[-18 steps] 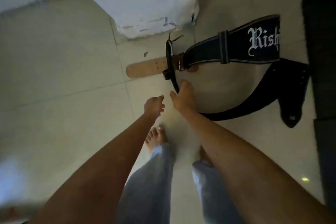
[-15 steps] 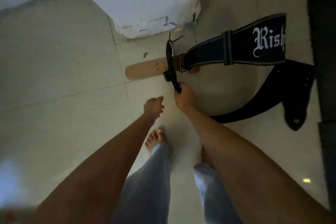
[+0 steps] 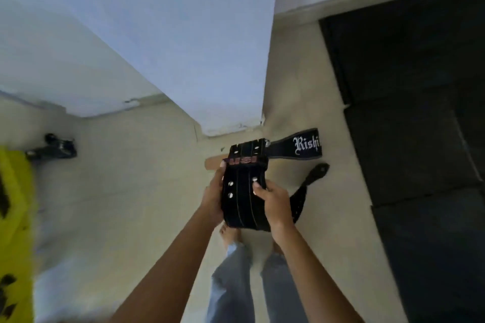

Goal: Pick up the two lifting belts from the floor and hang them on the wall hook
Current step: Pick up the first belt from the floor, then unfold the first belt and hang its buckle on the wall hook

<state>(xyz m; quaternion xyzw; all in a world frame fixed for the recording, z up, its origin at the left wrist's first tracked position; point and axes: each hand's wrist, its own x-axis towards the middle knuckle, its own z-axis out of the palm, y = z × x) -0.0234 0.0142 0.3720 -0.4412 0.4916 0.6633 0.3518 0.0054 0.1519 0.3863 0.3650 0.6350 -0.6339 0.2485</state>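
Both my hands hold a black lifting belt (image 3: 244, 202) with red lettering and silver rivets, raised above the floor in front of me. My left hand (image 3: 214, 196) grips its left edge and my right hand (image 3: 275, 204) its right edge. Its tail (image 3: 312, 178) hangs down to the right, toward the floor. The second belt (image 3: 301, 147), dark with white gothic lettering and a tan end (image 3: 212, 164), lies on the tiled floor just behind, partly hidden by the held belt. No wall hook is in view.
A white wall corner (image 3: 223, 73) juts out right behind the belts. Dark floor mats (image 3: 420, 152) cover the right side. At the far left are a yellow object (image 3: 13, 191) and a small dark piece of equipment (image 3: 52, 149). My bare feet stand below my hands.
My right hand had gripped the black belt's end on the floor. Now the belt is lifted, both hands hold it, and my view has risen away from the floor.
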